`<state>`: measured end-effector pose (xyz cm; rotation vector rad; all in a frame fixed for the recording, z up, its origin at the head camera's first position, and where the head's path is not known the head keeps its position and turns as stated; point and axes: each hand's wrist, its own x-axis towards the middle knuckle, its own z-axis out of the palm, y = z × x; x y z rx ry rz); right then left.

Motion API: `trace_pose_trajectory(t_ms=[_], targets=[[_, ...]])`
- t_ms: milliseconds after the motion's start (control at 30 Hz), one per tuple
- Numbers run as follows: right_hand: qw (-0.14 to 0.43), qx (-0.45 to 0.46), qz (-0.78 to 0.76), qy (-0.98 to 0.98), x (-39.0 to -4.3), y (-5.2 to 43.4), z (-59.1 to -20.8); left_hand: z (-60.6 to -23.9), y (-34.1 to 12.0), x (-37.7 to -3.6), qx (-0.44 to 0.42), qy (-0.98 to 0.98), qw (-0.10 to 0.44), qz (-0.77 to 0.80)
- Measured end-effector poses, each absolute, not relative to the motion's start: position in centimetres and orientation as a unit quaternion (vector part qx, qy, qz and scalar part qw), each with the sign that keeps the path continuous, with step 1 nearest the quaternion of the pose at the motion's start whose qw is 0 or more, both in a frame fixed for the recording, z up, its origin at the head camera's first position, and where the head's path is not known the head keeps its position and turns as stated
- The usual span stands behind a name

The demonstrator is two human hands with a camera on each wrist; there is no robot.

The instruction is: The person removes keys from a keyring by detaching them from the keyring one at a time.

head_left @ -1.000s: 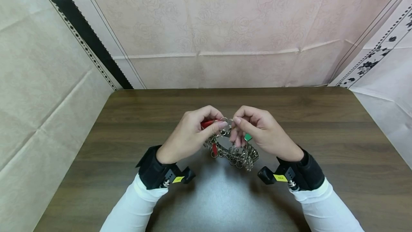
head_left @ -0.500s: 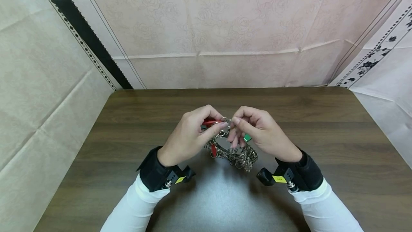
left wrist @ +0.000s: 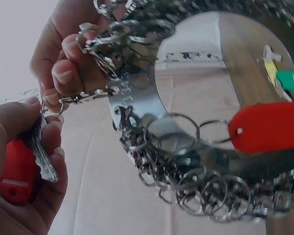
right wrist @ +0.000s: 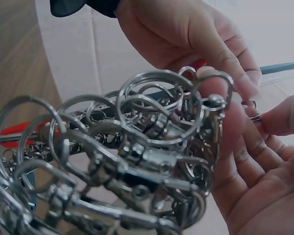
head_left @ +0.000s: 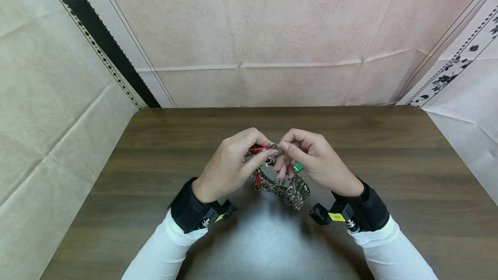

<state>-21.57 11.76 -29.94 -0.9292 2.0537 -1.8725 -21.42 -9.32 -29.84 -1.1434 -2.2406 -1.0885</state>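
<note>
Working a key at a snap clip; left hand pinches key and red tag, right hand pinches clip end; metal ring just under the fingers, already bearing another red key tag; this key looks mid-step, hooked or not unclear

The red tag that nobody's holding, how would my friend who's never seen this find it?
Over the middle of the brown table, find the silver hoop crowded with little rings. In the head view, look along its side toward the left grip for the red tag. The other red tag lies beside a key in that grip; this one sits outside the fingers.
</note>
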Motion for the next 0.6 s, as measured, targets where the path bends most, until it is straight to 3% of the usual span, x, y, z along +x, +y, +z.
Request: trace_pose_trajectory(t_ms=[600], targets=[[0.073, -0.324, -0.632, 0.7, -21.55, 11.49, -30.05, -30.04, -8.98, -21.5, -0.424, -0.781, 0.252, -0.383]])
